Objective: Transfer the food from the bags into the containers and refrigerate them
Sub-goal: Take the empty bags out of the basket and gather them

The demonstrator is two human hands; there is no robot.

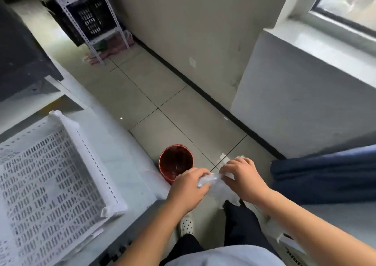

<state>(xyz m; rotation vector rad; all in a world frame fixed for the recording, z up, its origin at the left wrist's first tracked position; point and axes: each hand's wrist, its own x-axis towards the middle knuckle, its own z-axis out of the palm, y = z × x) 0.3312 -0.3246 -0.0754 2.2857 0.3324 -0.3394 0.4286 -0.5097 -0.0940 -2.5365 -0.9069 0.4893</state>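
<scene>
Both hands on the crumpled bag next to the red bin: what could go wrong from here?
1. The clear plastic bag is bunched between the left hand and right hand, to the right of the red bin in this view. Let go here, it may land on the floor tiles.
2. Whether the bag is empty cannot be told; leftovers could drip onto the shoe below.

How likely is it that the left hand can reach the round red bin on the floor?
Probably yes, by bending: the left hand hangs above the round red bin, nothing between, but it and the right hand grip a crumpled clear plastic bag.
</scene>
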